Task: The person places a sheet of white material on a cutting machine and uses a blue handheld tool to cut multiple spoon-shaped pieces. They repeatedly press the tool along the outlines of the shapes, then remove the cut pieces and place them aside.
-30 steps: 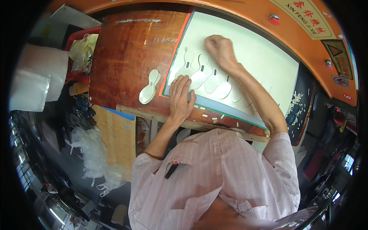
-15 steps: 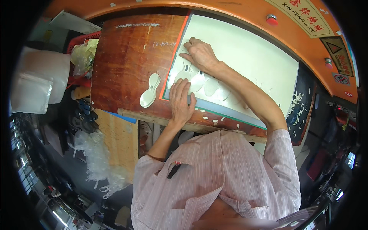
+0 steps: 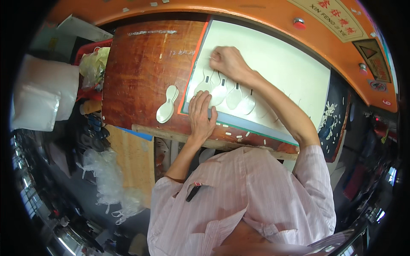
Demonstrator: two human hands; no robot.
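Pale insole-shaped pieces, each with a small dark slot at its waist, lie in a row along the near side of the white sheet. My left hand rests with its fingers stretched flat on the near end of the leftmost piece. Beyond the far ends of the pieces, my right hand is closed over the sheet. Its fingertips are pinched together, and whatever is between them is too small to make out. A small stack of similar insoles lies on the brown wooden board to the left.
Small white offcuts dot the table's front edge, with many more on a dark surface at right. An orange machine with a red button spans the back. Plastic bags fill a red basket at left.
My right hand has drawn back slightly to the right and its fingers have closed up. More of the insole shapes shows below it. My left hand stays on the leftmost piece.
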